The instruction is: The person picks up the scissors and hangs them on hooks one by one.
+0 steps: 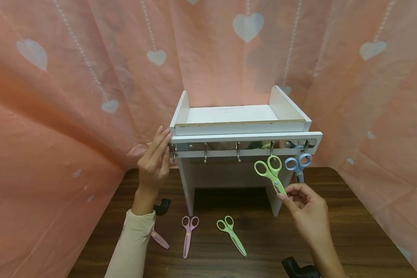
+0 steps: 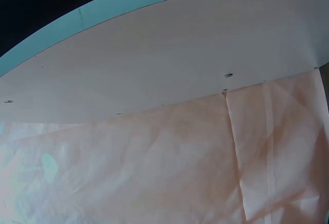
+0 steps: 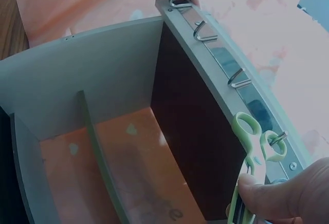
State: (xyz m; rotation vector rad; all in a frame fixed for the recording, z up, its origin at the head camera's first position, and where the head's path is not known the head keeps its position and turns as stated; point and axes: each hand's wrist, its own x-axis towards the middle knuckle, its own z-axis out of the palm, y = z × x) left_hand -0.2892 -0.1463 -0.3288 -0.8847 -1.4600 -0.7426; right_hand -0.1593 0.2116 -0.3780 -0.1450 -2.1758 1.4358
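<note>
My right hand (image 1: 307,210) pinches a pair of green scissors (image 1: 272,174) by the blades, handles up. One finger loop of these scissors is around a metal hook (image 3: 278,137) in the right wrist view. Just right of them, blue scissors (image 1: 299,166) hang from the end hook of the white hook rail (image 1: 222,137). My left hand (image 1: 154,162) rests with straight fingers against the rail's left end. On the table lie pink scissors (image 1: 187,236), a second green pair (image 1: 231,235) and another pink pair (image 1: 160,239), partly hidden by my left sleeve.
The rail is fixed across the front of a white shelf unit (image 1: 288,104) on a dark wooden table (image 1: 264,247). Several hooks line it, with bare ones at left and middle. A pink curtain (image 1: 212,69) with hearts surrounds the table.
</note>
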